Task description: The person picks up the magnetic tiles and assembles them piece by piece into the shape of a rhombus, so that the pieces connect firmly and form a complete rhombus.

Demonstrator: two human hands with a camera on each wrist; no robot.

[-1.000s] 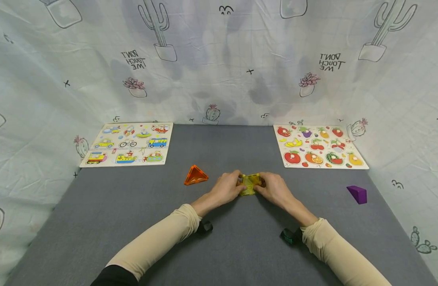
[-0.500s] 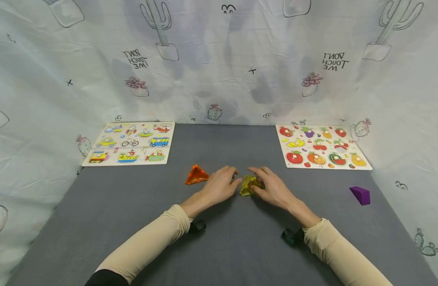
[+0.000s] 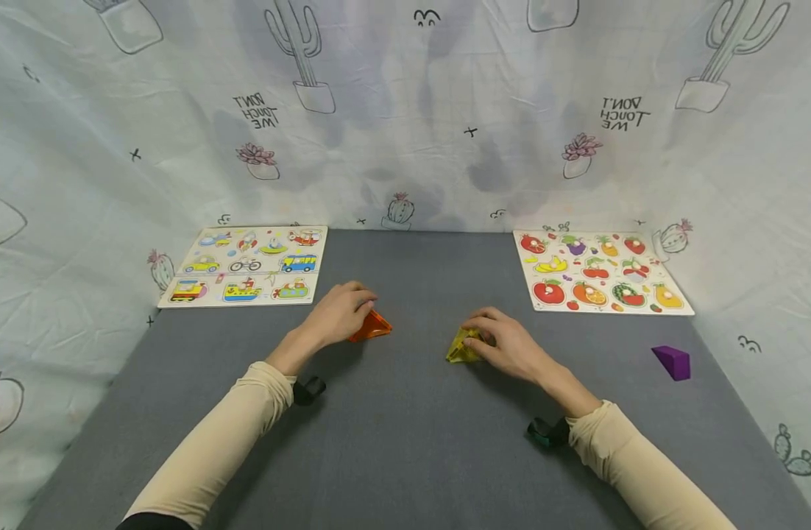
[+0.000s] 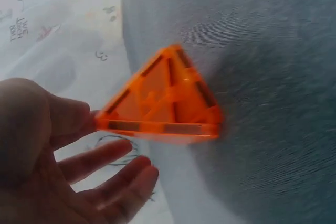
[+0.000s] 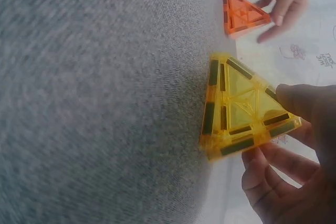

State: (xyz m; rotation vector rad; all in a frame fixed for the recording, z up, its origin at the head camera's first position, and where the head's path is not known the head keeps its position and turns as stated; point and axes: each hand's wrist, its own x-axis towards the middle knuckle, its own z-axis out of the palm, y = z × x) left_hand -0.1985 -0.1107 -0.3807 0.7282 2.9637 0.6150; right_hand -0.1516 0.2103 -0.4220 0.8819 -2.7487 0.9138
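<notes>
An orange see-through triangular pyramid of magnetic tiles [image 3: 374,326] sits left of centre on the grey table. My left hand [image 3: 338,316] is at its top; in the left wrist view the thumb and index finger pinch one corner of the orange pyramid [image 4: 157,98], the other fingers loosely spread. A yellow pyramid of the same kind [image 3: 461,349] stands near the centre. My right hand [image 3: 511,349] pinches it by its tip, thumb on one face of the yellow pyramid [image 5: 247,106] in the right wrist view. Part of each pyramid is hidden by fingers.
A vehicle puzzle board [image 3: 246,266] lies at the back left, a fruit puzzle board [image 3: 602,274] at the back right. Near the right edge is a purple wedge-shaped block [image 3: 674,362]. A cactus-printed white curtain [image 3: 412,110] encloses the table [image 3: 405,442].
The yellow tiles, held by both hands earlier, now form a pyramid in the right hand alone. My left hand let go, moved left and took hold of the orange pyramid.
</notes>
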